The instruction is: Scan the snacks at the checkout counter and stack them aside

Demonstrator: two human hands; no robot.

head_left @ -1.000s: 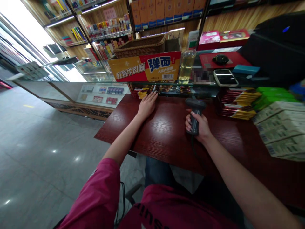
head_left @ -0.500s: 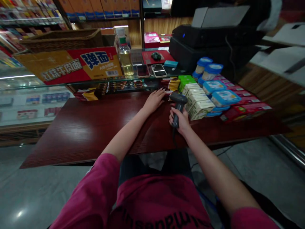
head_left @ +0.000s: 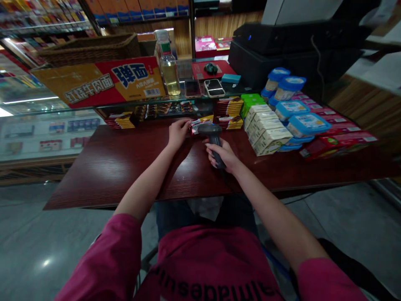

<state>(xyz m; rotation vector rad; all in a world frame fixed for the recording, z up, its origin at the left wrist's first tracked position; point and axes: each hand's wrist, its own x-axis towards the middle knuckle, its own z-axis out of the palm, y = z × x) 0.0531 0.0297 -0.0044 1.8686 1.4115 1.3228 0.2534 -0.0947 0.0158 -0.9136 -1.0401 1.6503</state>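
A person in a magenta top, seen from above, works at a reddish-brown surface (head_left: 131, 167) with a handheld scanner (head_left: 214, 138) clamped in the right hand (head_left: 227, 155), fingers wrapped around its dark grip. The left hand (head_left: 179, 133), at about 10 o'clock from the scanner, has its fingers closed on the left end of a red-and-yellow packet (head_left: 198, 124), which lies at 11 o'clock from the scanner's grip. The scanner's head overlaps the packet's right part in this view, and whether the two touch is hard to tell in the dim light. At 1 o'clock from the grip, near the packet's right end, sit stacked red-and-yellow packs (head_left: 230, 113); a smaller pile (head_left: 121, 121) rests well apart, toward 10 o'clock. Green packs (head_left: 251, 100) stand at 2 o'clock. Pale cartons (head_left: 266, 130), blue-lidded tubs (head_left: 308, 124) and red boxes (head_left: 343, 142) line up toward 3 o'clock, in that order outward. On the glass shelf (head_left: 184, 70) behind, a light-framed phone (head_left: 214, 88) lies at 12 o'clock with a computer mouse (head_left: 211, 68) on a red mat (head_left: 224, 67) beyond it, a bottle of pale yellow liquid (head_left: 171, 77) stands at 11, and a red-and-yellow noodle carton (head_left: 100, 83) rises at 10.
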